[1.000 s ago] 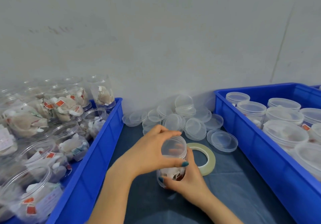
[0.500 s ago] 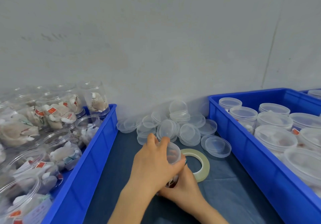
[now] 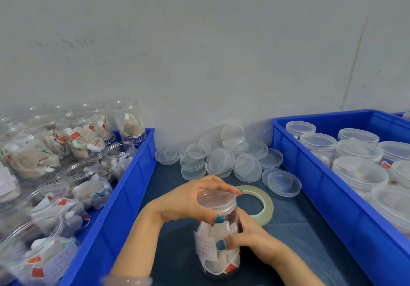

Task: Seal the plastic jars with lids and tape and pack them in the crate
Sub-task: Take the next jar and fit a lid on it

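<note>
On the dark blue cloth [image 3: 299, 241] between the two crates, one clear plastic jar [image 3: 218, 248] stands upright, filled with white sachets. A clear lid [image 3: 216, 200] sits on its mouth. The left hand [image 3: 188, 201] is curled over the lid, thumb on the near edge and fingers round the far edge. The right hand [image 3: 250, 237] grips the jar body from the right, thumb across the front. A tape roll [image 3: 266, 205] lies flat on the cloth just behind and right of the jar. Loose lids [image 3: 219, 159] are heaped against the wall. The left crate [image 3: 124, 197] holds filled jars with open mouths; the right crate [image 3: 332, 197] holds jars with lids on. A pale bracelet [image 3: 126, 280] shows on the left wrist
</note>
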Demonstrator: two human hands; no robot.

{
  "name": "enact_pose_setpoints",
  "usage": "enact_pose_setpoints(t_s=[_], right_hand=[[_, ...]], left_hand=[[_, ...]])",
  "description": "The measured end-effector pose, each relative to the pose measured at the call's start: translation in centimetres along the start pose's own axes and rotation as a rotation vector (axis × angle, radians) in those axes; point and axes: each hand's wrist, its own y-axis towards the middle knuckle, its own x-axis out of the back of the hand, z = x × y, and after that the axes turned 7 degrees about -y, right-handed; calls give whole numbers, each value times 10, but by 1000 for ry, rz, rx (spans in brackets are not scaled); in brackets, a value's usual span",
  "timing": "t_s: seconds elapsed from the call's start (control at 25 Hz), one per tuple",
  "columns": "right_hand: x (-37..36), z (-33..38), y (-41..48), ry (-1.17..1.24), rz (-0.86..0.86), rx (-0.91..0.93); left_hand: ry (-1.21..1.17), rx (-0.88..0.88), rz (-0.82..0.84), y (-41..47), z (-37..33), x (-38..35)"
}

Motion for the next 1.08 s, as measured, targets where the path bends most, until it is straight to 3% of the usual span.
enact_pose_setpoints(t_s=[0.2,0.32,0.52,0.6,0.8,0.96,1.08], right_hand=[[-2,7,1,-78,85,-4],[10,4,-2,-375,-11,29],[65,-15,-22,-949,-113,-118],[71,-22,-24,-1022,-126,-159],[63,-22,-21,-951,-204,-119],[53,4,-26,-337,-370,-7],[42,19,-26,-103,-374,89]], left_hand=[[-60,-38,-54,-12,6,-6],[34,-68,-90,-22,7,-4],[168,-52,-329,-26,9,-11],[262,-74,-411,-25,11,-16],[555,-97,-528,-19,15,-28],[765,-143,-620,-20,14,-36],[750,-188,-797,-12,4,-48]])
